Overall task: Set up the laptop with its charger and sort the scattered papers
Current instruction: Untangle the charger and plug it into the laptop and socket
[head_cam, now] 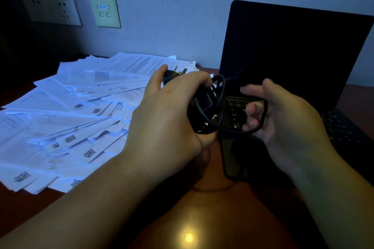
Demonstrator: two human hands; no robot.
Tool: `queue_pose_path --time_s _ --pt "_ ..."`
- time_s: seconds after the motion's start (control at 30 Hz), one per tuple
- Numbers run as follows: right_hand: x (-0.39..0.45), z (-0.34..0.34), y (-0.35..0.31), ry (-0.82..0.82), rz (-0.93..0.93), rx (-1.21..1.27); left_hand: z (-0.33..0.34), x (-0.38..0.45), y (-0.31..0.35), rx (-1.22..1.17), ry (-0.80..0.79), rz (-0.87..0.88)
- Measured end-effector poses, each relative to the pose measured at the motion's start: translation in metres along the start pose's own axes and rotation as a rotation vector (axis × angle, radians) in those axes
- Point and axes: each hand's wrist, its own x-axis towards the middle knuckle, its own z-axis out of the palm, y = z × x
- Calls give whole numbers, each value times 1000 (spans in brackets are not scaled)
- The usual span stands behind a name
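At frame centre, the left hand [172, 107] grips the coiled black charger brick and cable [204, 107]; the right hand [283, 115] hooks one loop. Risk: tugging may knot the coils or sweep the scattered white papers [70, 117], left.

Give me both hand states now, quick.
Left hand: closed, gripping the bundled charger, plug end up.
Right hand: fingers curled around a loop of the charger cable.

Hands untangling a charger at the desk
Left hand [170, 107] grips the coiled charger [204, 107]; right hand [283, 115] hooks its cable [263, 115] beside scattered papers [70, 117] and open laptop [293, 56].
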Motion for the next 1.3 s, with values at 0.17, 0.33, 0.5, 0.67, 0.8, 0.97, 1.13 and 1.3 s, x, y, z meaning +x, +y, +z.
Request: queue_pose_path --time_s 0.17,0.33,0.5,0.67,0.8,0.97,1.13,1.3 --pt "-3 2 -5 -5 100 167 -2 2 0 -45 84 -68" --pt "-8 -1 -8 -87 120 515 -1 4 1 -107 138 -122" --pt "-12 2 -6 -318 207 446 0 4 0 -102 172 -130" --pt "-10 -1 -1 -700 45 359 1 3 -1 -72 105 -139" --pt "-10 -5 5 -858 -17 327 -1 2 -1 -77 37 -105" --pt "-12 -2 4 -755 -82 210 -2 2 0 -64 -13 -114" --pt "-12 0 3 -708 -81 211 3 0 1 -10 -50 -103" --pt "-11 -2 0 -672 -91 259 6 -3 1 13 28 -14"
